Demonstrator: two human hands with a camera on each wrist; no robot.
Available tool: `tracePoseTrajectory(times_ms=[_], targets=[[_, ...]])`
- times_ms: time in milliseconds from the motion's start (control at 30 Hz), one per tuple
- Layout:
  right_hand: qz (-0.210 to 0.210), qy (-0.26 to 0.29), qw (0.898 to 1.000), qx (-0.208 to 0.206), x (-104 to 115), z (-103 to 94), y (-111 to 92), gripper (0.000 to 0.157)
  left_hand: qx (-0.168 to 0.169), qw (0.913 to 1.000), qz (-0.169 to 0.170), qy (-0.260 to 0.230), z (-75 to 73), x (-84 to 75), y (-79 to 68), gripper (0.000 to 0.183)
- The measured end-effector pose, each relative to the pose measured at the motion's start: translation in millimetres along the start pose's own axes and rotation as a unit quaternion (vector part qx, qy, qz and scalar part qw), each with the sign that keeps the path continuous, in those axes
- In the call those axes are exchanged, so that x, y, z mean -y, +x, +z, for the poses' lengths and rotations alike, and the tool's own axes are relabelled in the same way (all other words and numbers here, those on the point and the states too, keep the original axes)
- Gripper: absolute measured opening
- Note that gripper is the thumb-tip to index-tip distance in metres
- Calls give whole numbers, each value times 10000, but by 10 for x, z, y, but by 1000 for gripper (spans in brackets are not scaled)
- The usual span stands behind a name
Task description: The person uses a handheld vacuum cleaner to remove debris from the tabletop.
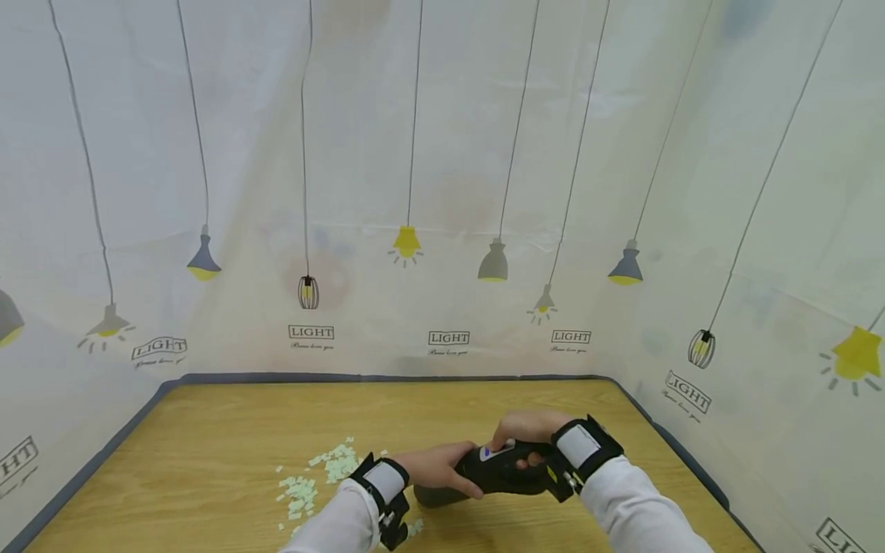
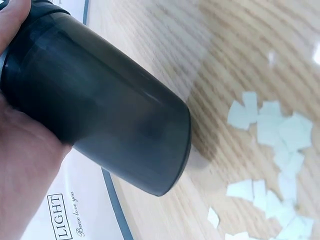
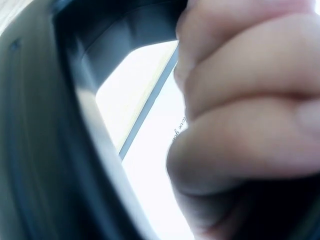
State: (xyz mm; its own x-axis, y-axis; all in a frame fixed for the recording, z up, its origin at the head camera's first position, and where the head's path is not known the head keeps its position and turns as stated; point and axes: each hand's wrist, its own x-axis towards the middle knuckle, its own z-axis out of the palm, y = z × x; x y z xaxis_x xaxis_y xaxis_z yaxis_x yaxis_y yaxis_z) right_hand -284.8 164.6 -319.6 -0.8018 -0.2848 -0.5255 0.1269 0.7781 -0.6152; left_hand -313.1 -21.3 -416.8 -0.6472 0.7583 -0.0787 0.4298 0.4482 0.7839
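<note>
A black handheld vacuum cleaner (image 1: 499, 470) is held over the wooden table, its nozzle end pointing left. My right hand (image 1: 528, 428) grips its handle; the right wrist view shows the curled fingers (image 3: 245, 100) filling one side of the handle's opening. Around the front part my left hand (image 1: 439, 465) holds on, with the thumb on the near side. In the left wrist view the smoky dark dust cup (image 2: 115, 105) slants down toward the tabletop, and that hand wraps its upper end. Pale paper scraps (image 2: 287, 132) lie scattered just beyond the cup.
More of the paper scraps (image 1: 299, 493) lie on the table (image 1: 228, 438), left of and partly behind my left forearm. A white curtain (image 1: 449, 192) printed with hanging lamps encloses the table's back and sides, and a dark band (image 1: 387, 378) runs along the edge.
</note>
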Motion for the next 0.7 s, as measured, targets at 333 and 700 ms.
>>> tracePoseTrajectory(times_ms=[333, 700], targets=[[-71, -108, 9998, 178, -60, 0, -41, 23, -57, 9996, 288, -46, 82, -19, -34, 45], [50, -124, 9985, 527, -81, 3, -88, 24, 57, 9995, 253, -193, 140, -128, -99, 42]])
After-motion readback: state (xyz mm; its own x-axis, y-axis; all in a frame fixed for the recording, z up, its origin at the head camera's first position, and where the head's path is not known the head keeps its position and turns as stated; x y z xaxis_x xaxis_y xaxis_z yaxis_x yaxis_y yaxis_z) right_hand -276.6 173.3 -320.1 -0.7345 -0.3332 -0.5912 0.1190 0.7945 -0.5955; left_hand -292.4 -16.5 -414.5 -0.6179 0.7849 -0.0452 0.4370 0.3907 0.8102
